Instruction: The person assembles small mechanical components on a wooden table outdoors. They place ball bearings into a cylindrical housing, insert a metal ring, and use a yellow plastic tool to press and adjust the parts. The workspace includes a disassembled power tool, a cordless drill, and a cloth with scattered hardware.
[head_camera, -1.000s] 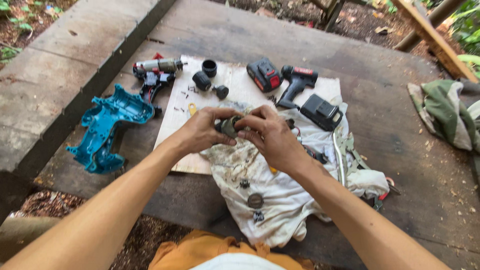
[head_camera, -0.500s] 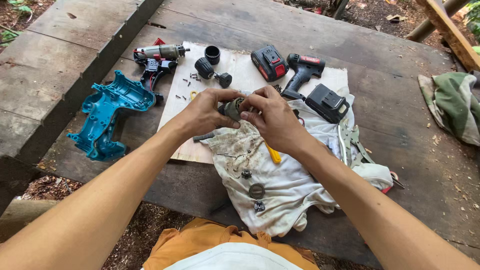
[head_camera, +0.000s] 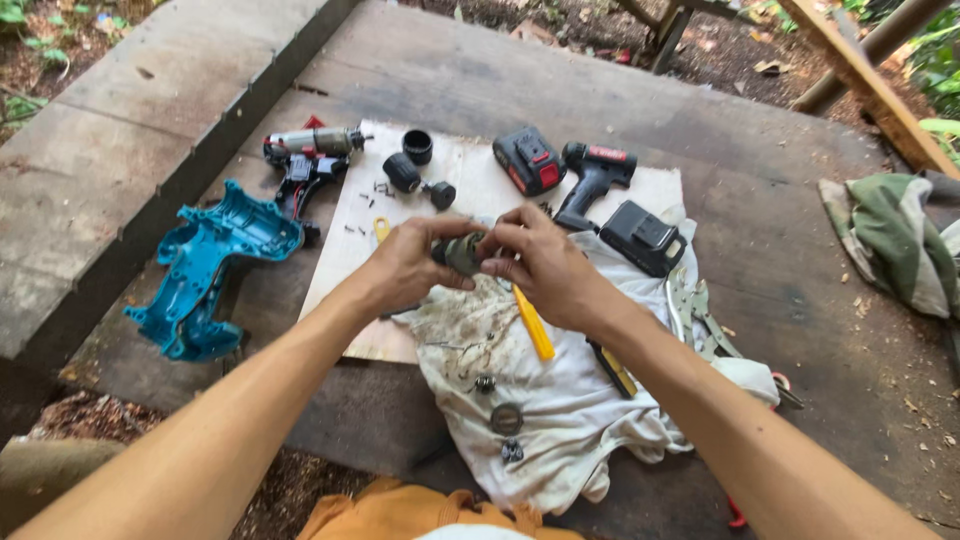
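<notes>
Teal drill housing (head_camera: 205, 265) beside stained cloth (head_camera: 560, 400)

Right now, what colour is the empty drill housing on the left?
Teal blue, the housing shell; head view shows it.

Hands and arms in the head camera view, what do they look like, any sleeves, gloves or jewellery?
Both arms are bare from the bottom edge of the picture up to the wrists: no sleeves show. The left hand and the right hand wear no gloves, and no watch, band or ring can be seen. Orange clothing shows at the bottom edge, below the arms.
</notes>
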